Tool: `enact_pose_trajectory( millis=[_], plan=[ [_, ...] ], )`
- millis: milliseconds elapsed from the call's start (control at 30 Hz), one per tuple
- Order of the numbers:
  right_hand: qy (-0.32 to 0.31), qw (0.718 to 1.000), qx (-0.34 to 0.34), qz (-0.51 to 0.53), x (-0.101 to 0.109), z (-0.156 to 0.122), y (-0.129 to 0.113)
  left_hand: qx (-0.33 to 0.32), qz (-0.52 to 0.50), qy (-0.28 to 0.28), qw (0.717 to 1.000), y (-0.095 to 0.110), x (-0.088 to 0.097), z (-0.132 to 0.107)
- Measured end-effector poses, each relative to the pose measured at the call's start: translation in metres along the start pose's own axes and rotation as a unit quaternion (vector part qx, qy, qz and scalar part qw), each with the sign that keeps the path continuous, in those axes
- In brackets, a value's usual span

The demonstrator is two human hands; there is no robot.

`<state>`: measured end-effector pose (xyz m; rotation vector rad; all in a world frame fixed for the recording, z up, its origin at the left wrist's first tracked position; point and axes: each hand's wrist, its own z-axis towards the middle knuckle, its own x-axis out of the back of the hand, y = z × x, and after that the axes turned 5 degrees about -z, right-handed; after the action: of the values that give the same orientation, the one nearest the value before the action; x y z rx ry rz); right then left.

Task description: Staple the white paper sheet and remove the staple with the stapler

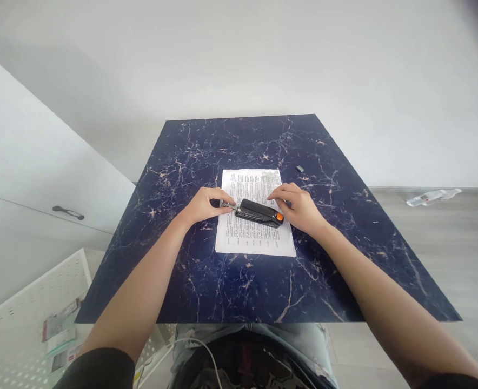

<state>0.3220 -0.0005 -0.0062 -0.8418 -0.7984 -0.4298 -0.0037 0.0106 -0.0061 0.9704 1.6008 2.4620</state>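
Note:
A black stapler (259,212) with an orange button at its right end lies across printed sheets of paper (255,246). From its left end a metal part (230,206) sticks out, pinched between the thumb and fingers of my left hand (206,204). My right hand (298,205) is at the stapler's right end, with bent fingers over its far side and the thumb near the orange button. Thumb and index finger look apart, and I see nothing held there. Whether they touch the stapler is unclear. Beyond the right hand sits a small grey strip, apparently staples (299,168).
The dark blue marble-patterned table (239,292) reaches back to a white wall. At left are a white cabinet with a dark handle (68,212) and a white perforated rack (15,319) with small packets. A clear plastic item (433,196) lies on the floor at right.

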Motion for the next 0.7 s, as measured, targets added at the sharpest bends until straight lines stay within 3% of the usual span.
enact_pose_trajectory(
  millis=[500, 700],
  plan=[
    [-0.005, 1.000, -0.001, 0.003, -0.001, -0.001, 0.000, 0.013, 0.017, -0.021, 1.000, -0.001, 0.000, 0.001],
    [-0.010, 0.998, -0.013, 0.065, 0.007, 0.002, -0.009, 0.021, 0.031, -0.032, 0.999, 0.000, 0.002, 0.001]
  ],
)
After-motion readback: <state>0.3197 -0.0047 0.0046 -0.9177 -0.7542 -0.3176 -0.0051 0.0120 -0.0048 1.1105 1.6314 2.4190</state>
